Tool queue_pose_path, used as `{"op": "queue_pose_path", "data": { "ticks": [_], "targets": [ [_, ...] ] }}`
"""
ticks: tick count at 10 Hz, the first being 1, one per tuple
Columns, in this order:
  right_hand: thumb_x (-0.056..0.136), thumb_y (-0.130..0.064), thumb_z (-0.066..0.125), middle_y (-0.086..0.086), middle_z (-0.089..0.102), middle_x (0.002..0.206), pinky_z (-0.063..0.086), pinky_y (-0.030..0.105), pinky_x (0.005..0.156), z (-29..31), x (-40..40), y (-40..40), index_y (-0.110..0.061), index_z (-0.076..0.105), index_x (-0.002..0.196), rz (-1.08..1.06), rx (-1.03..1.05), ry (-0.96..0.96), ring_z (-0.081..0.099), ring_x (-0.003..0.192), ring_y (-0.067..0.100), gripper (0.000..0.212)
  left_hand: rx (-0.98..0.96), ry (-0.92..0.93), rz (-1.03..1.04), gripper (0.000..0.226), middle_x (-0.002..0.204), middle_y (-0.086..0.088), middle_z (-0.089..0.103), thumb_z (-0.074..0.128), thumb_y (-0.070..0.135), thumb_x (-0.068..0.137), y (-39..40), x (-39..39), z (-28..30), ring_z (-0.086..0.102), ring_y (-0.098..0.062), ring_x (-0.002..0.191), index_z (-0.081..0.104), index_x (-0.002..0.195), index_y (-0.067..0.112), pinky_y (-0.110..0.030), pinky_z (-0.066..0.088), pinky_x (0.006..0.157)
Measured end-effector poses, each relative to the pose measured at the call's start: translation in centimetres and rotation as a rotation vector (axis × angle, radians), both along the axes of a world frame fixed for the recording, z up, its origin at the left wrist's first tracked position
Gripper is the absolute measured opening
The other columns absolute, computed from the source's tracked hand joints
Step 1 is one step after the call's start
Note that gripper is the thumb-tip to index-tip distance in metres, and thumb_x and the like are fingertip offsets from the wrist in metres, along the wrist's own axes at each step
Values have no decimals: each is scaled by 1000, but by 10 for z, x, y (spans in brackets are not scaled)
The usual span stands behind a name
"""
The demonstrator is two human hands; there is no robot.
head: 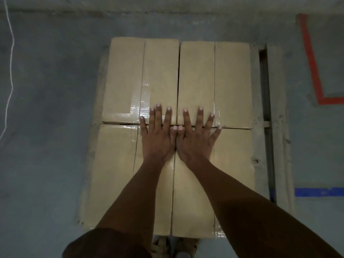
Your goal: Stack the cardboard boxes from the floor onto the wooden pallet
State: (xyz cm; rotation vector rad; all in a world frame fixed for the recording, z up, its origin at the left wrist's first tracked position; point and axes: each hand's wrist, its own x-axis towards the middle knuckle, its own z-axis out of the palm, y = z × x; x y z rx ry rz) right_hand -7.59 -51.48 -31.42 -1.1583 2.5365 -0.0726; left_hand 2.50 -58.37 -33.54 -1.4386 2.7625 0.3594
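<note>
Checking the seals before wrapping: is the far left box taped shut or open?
Shut: the far left box has its flaps flat, with glossy tape across its seam.

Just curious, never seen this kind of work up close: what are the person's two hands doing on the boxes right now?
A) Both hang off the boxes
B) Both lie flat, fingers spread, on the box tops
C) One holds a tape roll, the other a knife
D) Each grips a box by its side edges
B: the left hand and right hand lie flat side by side, fingers spread over the seam between the cardboard boxes on the wooden pallet.
</note>
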Motion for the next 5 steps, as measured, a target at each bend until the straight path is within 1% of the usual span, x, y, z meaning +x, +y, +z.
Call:
{"op": "queue_pose_path", "data": {
  "ticks": [1,2,3,4,5],
  "targets": [
    [105,-58,13,2,-28,165,-10,67,116,0,1,0,-43,-17,156,-7,21,6,-25,151,37,61,4,-6,-18,63,172,-9,-4,12,50,107,0,0,0,-7,-26,158,5,164,25,-54,-6,125],
    [105,-58,13,2,-29,165,-10,67,116,1,-2,-4,-44,-17,156,-4,24,-28,-27,150,37,61,17,-19,-27,65,172,-9,-5,8,52,105,-2,-2,1,-8,-26,158,4,164,26,-54,-7,125],
    [104,-57,12,1,-34,163,-12,67,115,14,-5,-3,-44,-20,155,12,145,-101,-32,148,36,61,150,-89,-34,67,170,-7,-14,3,56,101,-7,-2,14,-14,-25,157,-6,162,30,-53,-12,124],
    [103,-59,12,-1,-33,163,-11,66,117,36,-14,-18,-46,-17,155,0,263,-203,-29,150,35,61,311,-171,-47,65,170,-7,-16,10,54,106,-21,-6,41,-13,-26,157,-6,163,28,-55,-6,124],
    [103,-57,18,4,-7,170,1,62,120,67,-16,-29,-39,0,160,-98,227,-364,-6,155,36,62,419,-194,-28,58,163,-16,30,20,48,108,-40,-13,79,27,-31,151,31,157,19,-58,15,121]
  ]
}}
